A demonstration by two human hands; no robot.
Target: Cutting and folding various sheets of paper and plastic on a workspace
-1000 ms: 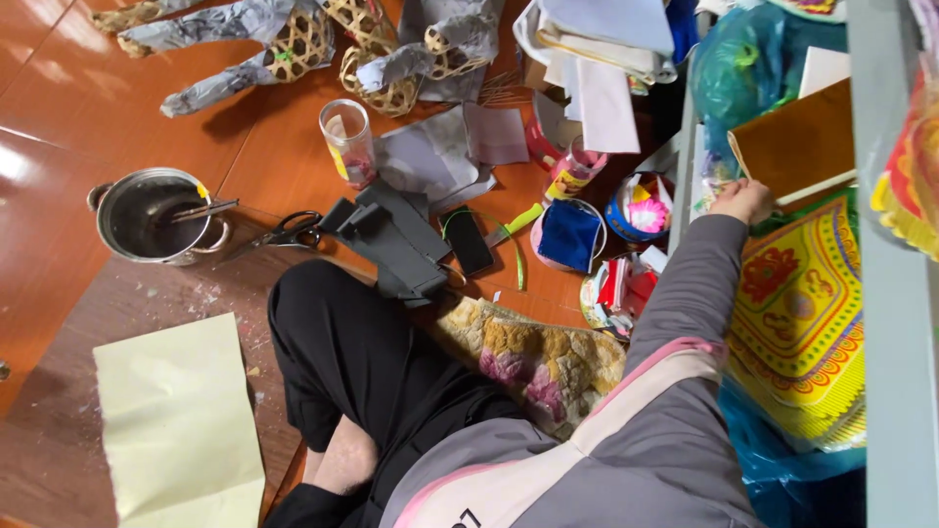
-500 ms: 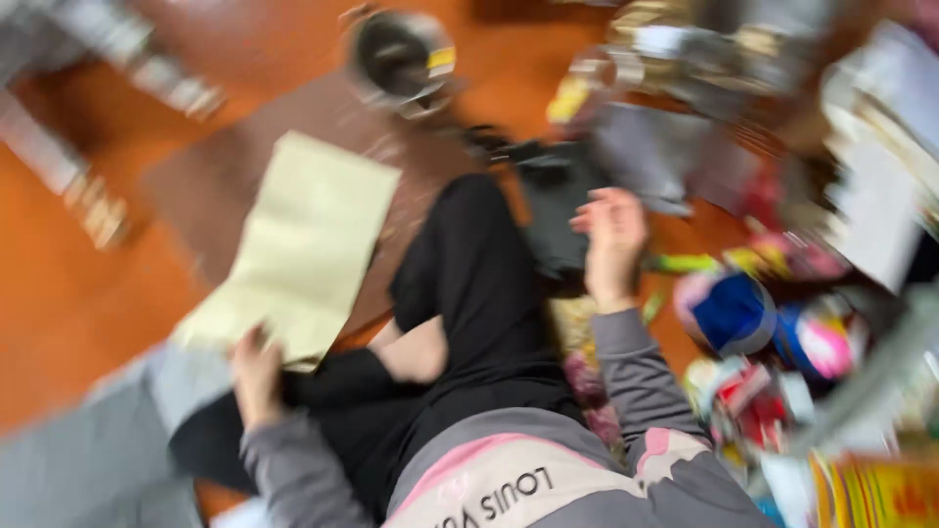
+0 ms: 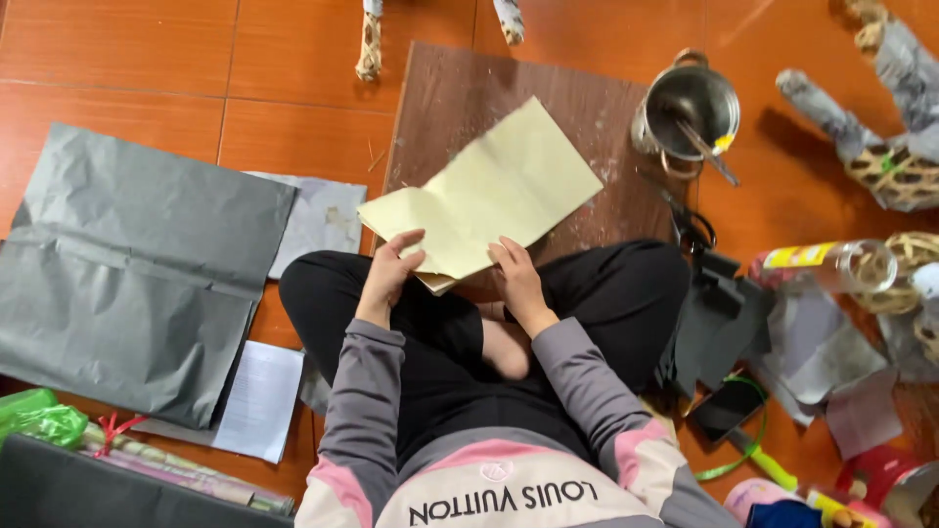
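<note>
I sit cross-legged on an orange tiled floor and hold a pale yellow sheet of paper [image 3: 489, 196] over a brown wooden board [image 3: 460, 98]. My left hand [image 3: 391, 269] grips the sheet's near left edge, thumb on top. My right hand [image 3: 516, 279] pinches the near edge a little to the right. The sheet is creased, and a second layer of it shows beneath the near edge between my hands.
A large grey paper sheet [image 3: 137, 274] lies on the floor at left, with smaller white sheets beside it. A metal pot [image 3: 690, 103] with a tool in it stands right of the board. Scissors [image 3: 693, 230], dark paper scraps, a phone [image 3: 729, 406] and wicker-and-paper figures [image 3: 890, 166] crowd the right.
The view has swung left from the cluttered shelf side. My right hand came off the shelf and joined my left hand on the yellow sheet, which has moved over the board.
</note>
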